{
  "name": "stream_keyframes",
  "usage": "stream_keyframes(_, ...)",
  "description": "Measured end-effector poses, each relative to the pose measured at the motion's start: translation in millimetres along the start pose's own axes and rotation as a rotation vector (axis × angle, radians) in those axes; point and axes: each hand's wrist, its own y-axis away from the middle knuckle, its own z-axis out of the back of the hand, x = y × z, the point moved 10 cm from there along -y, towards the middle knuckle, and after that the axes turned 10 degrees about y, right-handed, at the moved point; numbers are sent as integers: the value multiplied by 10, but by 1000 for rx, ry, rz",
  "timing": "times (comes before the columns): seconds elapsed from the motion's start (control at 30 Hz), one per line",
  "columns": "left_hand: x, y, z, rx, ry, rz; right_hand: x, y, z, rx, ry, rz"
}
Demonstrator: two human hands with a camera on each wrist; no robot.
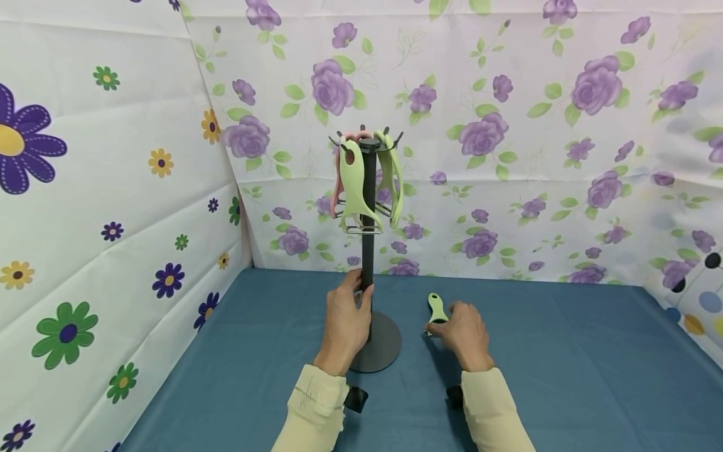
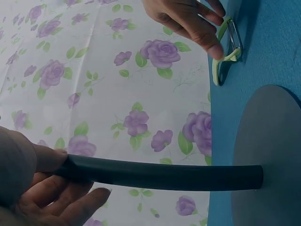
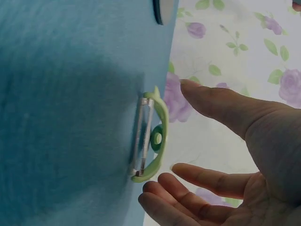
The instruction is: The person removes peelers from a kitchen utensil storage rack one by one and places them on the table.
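My left hand holds the black pole of an upright utensil stand, thumb on one side and fingers on the other. The stand's round base rests on the table. From its top hooks hang a light green peeler in front, green at the right, and a pink peeler partly hidden behind. Right of the base, another green Y-shaped peeler lies on the table, its metal blade toward me. Over that peeler is my right hand, thumb and fingers spread apart either side of it with nothing gripped.
A blue cloth covers the table. Behind it hangs a floral sheet with purple roses, and a flower-print sheet stands along the left side. At the right edge is a dotted fabric.
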Motion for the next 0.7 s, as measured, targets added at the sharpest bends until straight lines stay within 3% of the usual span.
stream_keyframes(0.2,15,4,12,-9,30,-5,54,14,111,-45,-18,16)
stream_keyframes(0.7,13,-6,87,-91,-19,-17,303,84,507,-177,-47,88)
